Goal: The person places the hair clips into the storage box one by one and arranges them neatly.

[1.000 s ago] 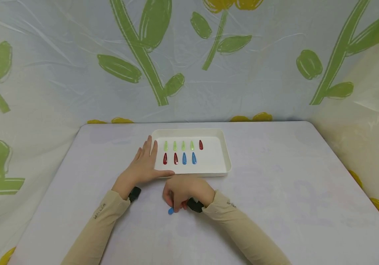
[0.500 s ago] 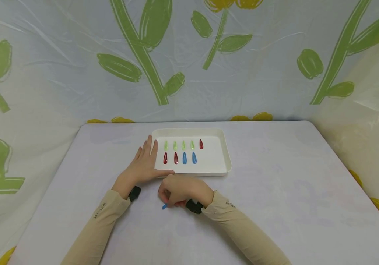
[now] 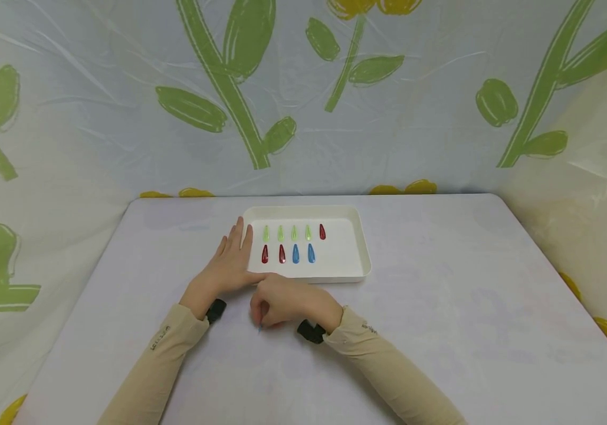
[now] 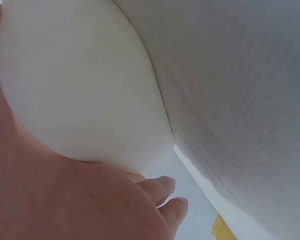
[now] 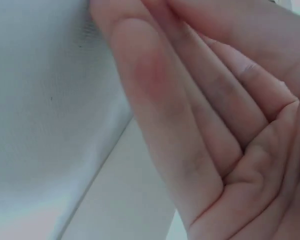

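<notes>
A white tray [image 3: 340, 273] holds two rows of snap hair clips. Its back row has several light green clips [image 3: 294, 233] and a red clip [image 3: 322, 231] at the right end; two red clips [image 3: 264, 254] and two blue clips [image 3: 311, 253] make up the front row. Fingers spread, my left hand [image 3: 229, 268] rests against the tray's left side, thumb along the near edge. In front of the tray, my right hand [image 3: 287, 300] pinches a blue hair clip [image 3: 259, 326] between thumb and fingers; only a thin edge of it shows. In the right wrist view the fingers [image 5: 165, 110] hide the clip.
The tray stands on a pale table [image 3: 441, 307] near its back edge. A white curtain [image 3: 414, 118] with green leaf prints hangs behind and at both sides. Dark wrist cameras [image 3: 311, 332] sit under the sleeves [image 3: 388, 366].
My right hand has moved slightly left and toward the tray, turning the blue hair clip so that it shows edge-on. My left hand and the clips in the tray have stayed put.
</notes>
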A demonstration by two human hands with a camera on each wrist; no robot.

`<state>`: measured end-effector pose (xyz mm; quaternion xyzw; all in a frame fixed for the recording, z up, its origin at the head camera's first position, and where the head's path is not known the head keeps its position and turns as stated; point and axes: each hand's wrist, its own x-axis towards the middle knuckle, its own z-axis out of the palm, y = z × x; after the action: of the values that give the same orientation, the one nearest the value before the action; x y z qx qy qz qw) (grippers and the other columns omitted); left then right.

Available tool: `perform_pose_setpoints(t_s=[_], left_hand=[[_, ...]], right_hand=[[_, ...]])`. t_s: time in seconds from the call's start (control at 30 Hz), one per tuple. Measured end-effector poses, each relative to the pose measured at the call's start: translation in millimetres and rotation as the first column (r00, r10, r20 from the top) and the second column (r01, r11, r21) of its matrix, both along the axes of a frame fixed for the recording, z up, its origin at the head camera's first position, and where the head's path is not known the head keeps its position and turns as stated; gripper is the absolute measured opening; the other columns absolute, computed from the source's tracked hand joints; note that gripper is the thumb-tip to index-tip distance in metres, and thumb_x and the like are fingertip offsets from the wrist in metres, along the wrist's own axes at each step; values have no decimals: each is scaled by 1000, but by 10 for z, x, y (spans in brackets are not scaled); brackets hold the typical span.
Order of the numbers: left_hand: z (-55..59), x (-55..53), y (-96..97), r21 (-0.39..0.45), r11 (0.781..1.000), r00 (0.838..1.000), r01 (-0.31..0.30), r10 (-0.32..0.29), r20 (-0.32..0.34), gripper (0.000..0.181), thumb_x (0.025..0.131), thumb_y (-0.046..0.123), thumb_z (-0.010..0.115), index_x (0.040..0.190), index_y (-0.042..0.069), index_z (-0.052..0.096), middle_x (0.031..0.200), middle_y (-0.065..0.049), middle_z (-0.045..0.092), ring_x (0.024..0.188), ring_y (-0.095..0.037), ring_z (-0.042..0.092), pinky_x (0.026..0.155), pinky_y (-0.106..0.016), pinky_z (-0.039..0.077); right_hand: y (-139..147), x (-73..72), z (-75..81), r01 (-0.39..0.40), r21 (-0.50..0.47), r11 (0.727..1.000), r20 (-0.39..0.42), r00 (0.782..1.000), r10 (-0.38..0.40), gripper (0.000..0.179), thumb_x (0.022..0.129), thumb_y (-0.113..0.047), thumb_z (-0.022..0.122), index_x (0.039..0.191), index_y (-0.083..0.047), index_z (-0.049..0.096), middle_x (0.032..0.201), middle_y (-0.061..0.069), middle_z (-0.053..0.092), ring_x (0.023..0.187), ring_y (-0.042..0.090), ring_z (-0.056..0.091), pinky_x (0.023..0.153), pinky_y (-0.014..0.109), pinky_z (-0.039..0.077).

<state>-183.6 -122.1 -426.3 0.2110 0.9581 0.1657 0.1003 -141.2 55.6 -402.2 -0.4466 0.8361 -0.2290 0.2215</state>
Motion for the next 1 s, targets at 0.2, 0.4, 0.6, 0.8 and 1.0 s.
perform_pose_setpoints(t_s=[0.2,0.4,0.6,0.8,1.0], left_hand=[[-2,-5,-4,-11,1000,1000,0,0,-2,119,87,62,65,155,-7,-4,160,-24,-23,149,-41,-9,119,-54,2],[-7,-7,-3,-3,1000,1000,3,-3,-1,119,87,63,64,155,-6,-4,160,-23,-23,149,-41,-10,119,-54,2],[-9,-10,-10,-4,1000,1000,1,-1,-2,118,87,62,64,155,-6,-4,160,-22,-24,149,-40,-10,120,-54,2],[7,-6,-9,-1,1000,1000,7,-7,1,118,86,60,66,155,-5,-4,159,-23,-24,149,-41,-10,119,-55,2],[4,-3,-9,7,1000,1000,2,-2,13,123,84,64,67,156,-4,-6,160,-21,-26,149,-40,-10,119,-55,2]], right_hand=[[26,-13,32,21,-50,999,125,992,-15,18,76,6,75,81,-10,77,66,-14,65,62,-2,60,62,14,50],[73,-50,61,-4,-114,993,197,980,27,20,78,6,69,90,-8,78,72,-10,70,65,-3,61,64,14,50],[146,-99,133,18,-195,981,198,980,21,15,84,-1,67,91,-6,78,73,-15,69,66,-3,63,66,16,52],[272,-150,216,163,-268,950,315,946,-73,13,82,0,77,95,-3,77,83,-5,74,77,7,71,74,24,57],[443,-226,321,239,-364,900,355,929,-104,15,82,0,79,96,-2,76,87,1,76,82,15,73,77,31,58]])
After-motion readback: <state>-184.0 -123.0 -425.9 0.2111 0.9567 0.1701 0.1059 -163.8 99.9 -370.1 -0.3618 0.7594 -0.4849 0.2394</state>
